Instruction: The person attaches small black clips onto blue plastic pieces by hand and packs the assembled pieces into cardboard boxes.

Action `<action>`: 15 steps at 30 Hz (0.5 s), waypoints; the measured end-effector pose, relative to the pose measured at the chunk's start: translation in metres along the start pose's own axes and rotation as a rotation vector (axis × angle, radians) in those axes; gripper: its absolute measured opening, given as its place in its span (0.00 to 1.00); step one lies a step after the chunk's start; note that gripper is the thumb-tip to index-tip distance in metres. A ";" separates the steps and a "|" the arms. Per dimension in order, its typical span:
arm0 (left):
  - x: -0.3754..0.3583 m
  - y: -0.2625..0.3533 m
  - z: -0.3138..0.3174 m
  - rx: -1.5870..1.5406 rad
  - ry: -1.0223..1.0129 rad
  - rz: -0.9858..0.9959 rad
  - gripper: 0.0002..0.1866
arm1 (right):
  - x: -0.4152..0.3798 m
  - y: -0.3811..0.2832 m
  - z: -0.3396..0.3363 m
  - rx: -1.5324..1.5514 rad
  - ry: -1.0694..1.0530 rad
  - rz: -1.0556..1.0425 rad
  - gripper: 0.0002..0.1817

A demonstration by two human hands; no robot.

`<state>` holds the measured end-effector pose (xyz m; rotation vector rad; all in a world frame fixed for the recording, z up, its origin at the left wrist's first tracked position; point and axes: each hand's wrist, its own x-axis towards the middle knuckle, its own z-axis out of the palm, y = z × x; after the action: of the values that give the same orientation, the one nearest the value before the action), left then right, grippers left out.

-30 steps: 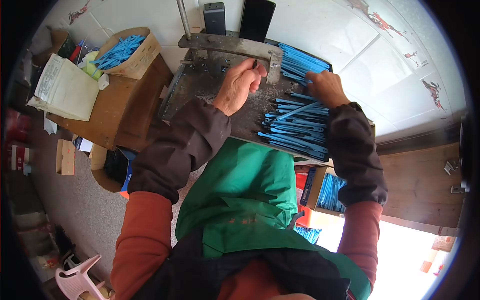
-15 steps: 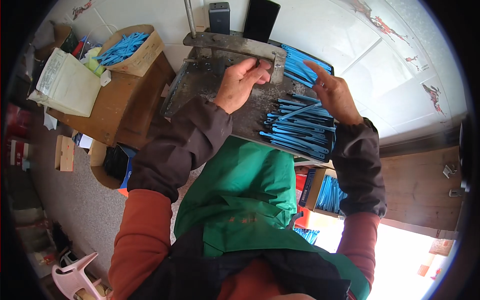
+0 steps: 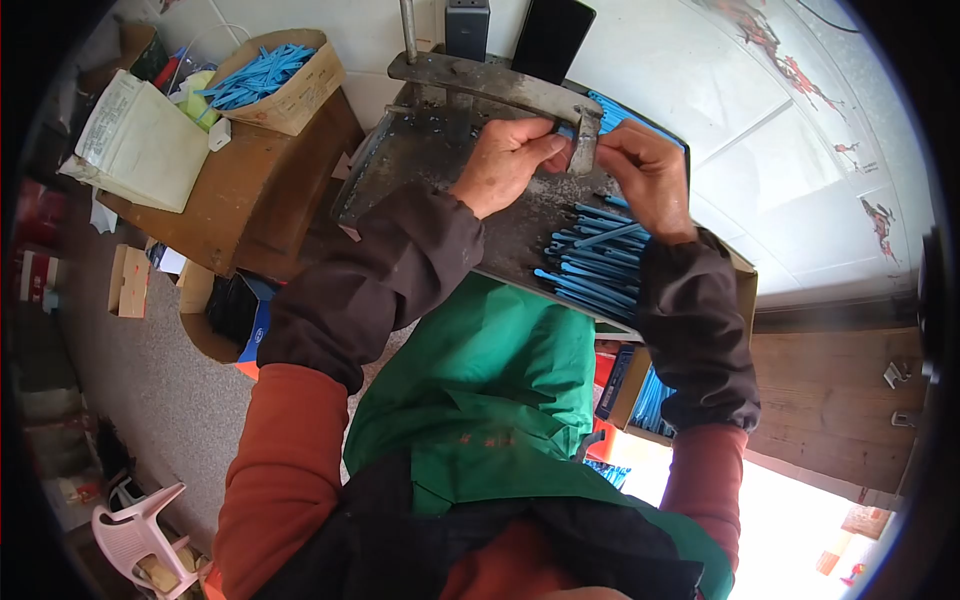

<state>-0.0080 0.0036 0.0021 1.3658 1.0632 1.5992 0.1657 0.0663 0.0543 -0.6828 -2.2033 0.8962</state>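
Note:
My left hand [image 3: 505, 165] is closed in a pinch at the down-turned end of a worn metal arm [image 3: 500, 88]. A bit of blue shows at its fingertips, seemingly part of a thin strip. On the other side of that metal end, my right hand [image 3: 648, 172] has its fingers curled together; whatever they hold is hidden. Below it, a pile of flat blue plastic strips [image 3: 595, 262] with dark tips lies on the dark metal tray [image 3: 510, 250]. More blue strips [image 3: 610, 108] lie behind the right hand at the tray's far edge.
A cardboard box [image 3: 300, 105] of blue strips stands on the wooden cabinet [image 3: 240, 200] at left, beside a white container [image 3: 140, 140]. A black phone [image 3: 553, 40] and a dark grey device [image 3: 467, 32] lean behind the tray. Another box [image 3: 628, 390] of strips sits lower right.
Both hands have come together at the end of the metal arm. My left hand moved right; my right hand's extended fingers have curled into a pinch. The camera view shifted slightly.

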 end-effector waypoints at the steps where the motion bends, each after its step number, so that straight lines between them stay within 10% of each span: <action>1: 0.000 -0.001 0.002 -0.007 0.008 0.006 0.08 | 0.003 0.000 -0.004 -0.168 -0.005 -0.200 0.04; 6: -0.005 -0.014 -0.003 0.036 -0.097 0.030 0.23 | -0.006 0.009 -0.007 0.187 -0.023 0.133 0.03; 11: -0.039 0.019 0.002 0.803 -0.445 0.199 0.46 | -0.043 0.039 -0.030 -0.366 -0.179 -0.137 0.15; 15: -0.060 0.005 0.023 1.101 -0.576 0.206 0.45 | -0.095 0.019 -0.001 -0.789 -0.216 -0.226 0.33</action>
<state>0.0226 -0.0515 -0.0124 2.5010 1.5057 0.5506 0.2324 0.0163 0.0056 -0.6754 -2.7627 -0.0546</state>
